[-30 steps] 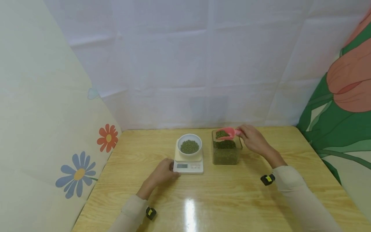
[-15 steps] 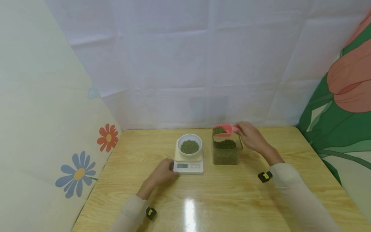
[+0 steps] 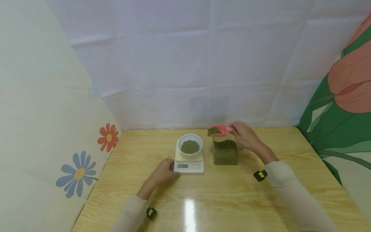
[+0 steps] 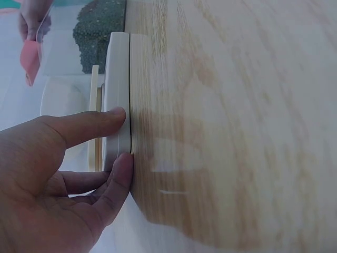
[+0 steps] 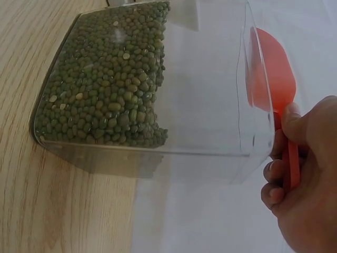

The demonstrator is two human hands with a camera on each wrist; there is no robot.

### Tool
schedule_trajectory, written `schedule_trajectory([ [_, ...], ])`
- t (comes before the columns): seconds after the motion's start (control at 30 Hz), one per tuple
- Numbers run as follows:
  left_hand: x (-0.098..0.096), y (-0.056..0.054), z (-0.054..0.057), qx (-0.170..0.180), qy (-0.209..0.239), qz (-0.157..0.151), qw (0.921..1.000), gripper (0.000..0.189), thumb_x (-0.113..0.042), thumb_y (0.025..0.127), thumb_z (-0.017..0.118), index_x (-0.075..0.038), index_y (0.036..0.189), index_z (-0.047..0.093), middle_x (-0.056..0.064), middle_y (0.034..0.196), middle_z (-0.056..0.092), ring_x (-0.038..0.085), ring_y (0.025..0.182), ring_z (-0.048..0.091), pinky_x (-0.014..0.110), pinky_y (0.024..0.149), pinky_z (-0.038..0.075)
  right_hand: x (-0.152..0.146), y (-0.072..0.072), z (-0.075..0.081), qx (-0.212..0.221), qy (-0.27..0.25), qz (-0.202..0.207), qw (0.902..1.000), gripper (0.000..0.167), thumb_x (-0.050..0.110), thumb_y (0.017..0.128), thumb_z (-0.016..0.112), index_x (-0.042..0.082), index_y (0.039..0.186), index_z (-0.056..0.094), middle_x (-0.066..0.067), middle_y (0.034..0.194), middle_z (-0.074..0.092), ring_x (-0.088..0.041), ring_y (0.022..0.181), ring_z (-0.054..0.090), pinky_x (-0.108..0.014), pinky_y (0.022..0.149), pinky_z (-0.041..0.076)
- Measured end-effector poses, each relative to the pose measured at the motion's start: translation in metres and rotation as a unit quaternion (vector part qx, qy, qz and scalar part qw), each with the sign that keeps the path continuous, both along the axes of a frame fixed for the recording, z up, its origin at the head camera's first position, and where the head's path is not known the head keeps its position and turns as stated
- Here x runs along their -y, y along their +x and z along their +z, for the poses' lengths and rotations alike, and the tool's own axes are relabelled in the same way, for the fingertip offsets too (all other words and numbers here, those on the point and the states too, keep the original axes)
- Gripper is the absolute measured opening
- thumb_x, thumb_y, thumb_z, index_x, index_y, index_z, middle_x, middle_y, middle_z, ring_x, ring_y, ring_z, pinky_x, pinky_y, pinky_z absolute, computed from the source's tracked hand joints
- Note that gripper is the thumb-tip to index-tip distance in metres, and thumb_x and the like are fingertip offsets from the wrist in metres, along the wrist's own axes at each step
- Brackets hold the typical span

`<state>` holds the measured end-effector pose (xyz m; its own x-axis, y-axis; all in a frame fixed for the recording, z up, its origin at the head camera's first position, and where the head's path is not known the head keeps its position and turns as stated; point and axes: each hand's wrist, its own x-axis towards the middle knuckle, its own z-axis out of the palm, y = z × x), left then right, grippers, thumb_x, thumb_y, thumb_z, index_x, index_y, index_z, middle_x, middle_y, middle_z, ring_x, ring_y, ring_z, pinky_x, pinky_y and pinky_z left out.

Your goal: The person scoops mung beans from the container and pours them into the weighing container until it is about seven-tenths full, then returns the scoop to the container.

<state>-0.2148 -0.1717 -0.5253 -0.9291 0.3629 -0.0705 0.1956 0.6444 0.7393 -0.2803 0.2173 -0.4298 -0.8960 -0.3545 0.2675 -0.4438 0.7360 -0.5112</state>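
Note:
My right hand (image 3: 245, 137) grips the handle of a pink scoop (image 3: 222, 129) loaded with green mung beans. The scoop is held level above the far left rim of a clear square container (image 5: 205, 79), partly filled with more mung beans (image 5: 110, 84). Left of it stands a white kitchen scale (image 3: 188, 168) bearing a white bowl (image 3: 189, 137) of mung beans (image 3: 189, 147). My left hand (image 3: 163, 172) holds the scale's front left corner, the thumb along one edge and the fingers at the other, as the left wrist view shows. The display's digits are too small to read.
The wood-grain table (image 3: 229, 199) extends toward me in front of the scale and container. A white cloth (image 3: 162, 64) hangs behind its far edge. Flower-patterned panels stand at the left and right sides.
My right hand has moved left with the loaded scoop, from over the container's opening to its far left edge, toward the bowl. The left hand, scale and container have stayed put.

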Motion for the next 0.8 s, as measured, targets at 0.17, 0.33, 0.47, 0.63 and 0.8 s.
schedule_trajectory([
  [0.17, 0.0, 0.0, 0.001, 0.007, -0.001, 0.002, 1.0, 0.035, -0.009, 0.085, 0.087, 0.002, 0.115, 0.074, 0.008, 0.097, 0.073, 0.015, 0.084, 0.065, 0.029, 0.075, 0.06, 0.006, -0.003, -0.001, -0.007, -0.001, 0.006, 1.0, 0.029, 0.02, 0.112, 0.052, -0.004, 0.118, 0.066, -0.024, 0.118, 0.069, -0.043, 0.113, 0.063, -0.061, 0.1, 0.052],
  [0.33, 0.0, 0.0, 0.0, 0.003, -0.002, 0.002, 1.0, 0.035, -0.01, 0.085, 0.087, 0.002, 0.115, 0.074, 0.008, 0.097, 0.072, 0.016, 0.085, 0.065, 0.029, 0.076, 0.06, 0.011, -0.005, -0.001, -0.011, -0.004, 0.012, 0.9999, 0.027, 0.02, 0.111, 0.053, -0.003, 0.117, 0.066, -0.024, 0.118, 0.069, -0.043, 0.113, 0.063, -0.061, 0.1, 0.052],
  [0.47, 0.0, 0.0, -0.001, 0.0, -0.001, 0.002, 1.0, 0.034, -0.009, 0.085, 0.087, 0.002, 0.114, 0.074, 0.007, 0.096, 0.072, 0.016, 0.084, 0.064, 0.03, 0.075, 0.059, 0.015, -0.006, -0.001, -0.01, -0.004, 0.016, 0.9998, 0.028, 0.02, 0.112, 0.053, -0.004, 0.117, 0.066, -0.024, 0.118, 0.069, -0.043, 0.113, 0.063, -0.061, 0.101, 0.052],
  [0.63, 0.001, -0.001, -0.002, -0.001, 0.0, 0.001, 1.0, 0.033, -0.009, 0.085, 0.087, 0.001, 0.114, 0.075, 0.007, 0.096, 0.073, 0.016, 0.084, 0.065, 0.029, 0.075, 0.059, 0.02, -0.007, -0.002, -0.009, 0.0, 0.025, 0.9996, 0.028, 0.02, 0.112, 0.052, -0.004, 0.118, 0.066, -0.024, 0.118, 0.07, -0.043, 0.114, 0.063, -0.061, 0.101, 0.052],
  [0.8, 0.001, -0.001, -0.002, 0.0, 0.002, -0.001, 1.0, 0.035, -0.009, 0.085, 0.087, 0.002, 0.115, 0.074, 0.008, 0.099, 0.074, 0.016, 0.085, 0.066, 0.028, 0.075, 0.06, 0.024, -0.008, -0.003, -0.014, 0.002, 0.03, 0.9994, 0.026, 0.019, 0.111, 0.053, -0.003, 0.116, 0.066, -0.023, 0.115, 0.07, -0.042, 0.11, 0.064, -0.06, 0.098, 0.053],
])
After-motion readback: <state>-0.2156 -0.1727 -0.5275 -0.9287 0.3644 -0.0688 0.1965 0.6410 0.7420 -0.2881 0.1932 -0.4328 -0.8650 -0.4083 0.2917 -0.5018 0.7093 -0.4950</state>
